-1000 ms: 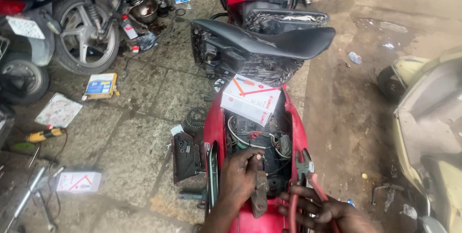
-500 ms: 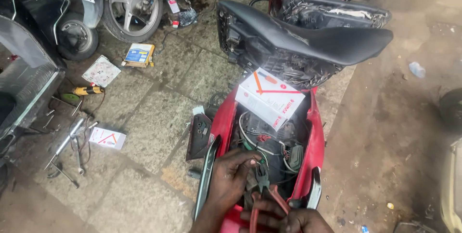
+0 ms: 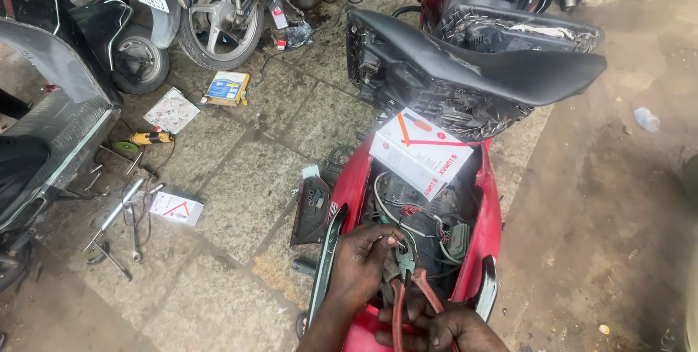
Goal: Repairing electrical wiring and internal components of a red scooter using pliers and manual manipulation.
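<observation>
Right hand [image 3: 447,326] grips red-handled metal pliers [image 3: 404,286], left hand [image 3: 363,261] pinches thin wires [image 3: 392,236] at the plier tips inside open red scooter bay [image 3: 349,185]; white-and-red rectangular carton [image 3: 420,152] just beyond, under raised black seat [image 3: 494,68].

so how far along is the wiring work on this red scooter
Done: the black padded seat is tipped up and the red scooter's bay lies open, a white cardboard box resting across it. In hand: the left hand pinches thin wires while the right hand works red-handled pliers at them. Left: loose wiring, bay uncovered.
</observation>
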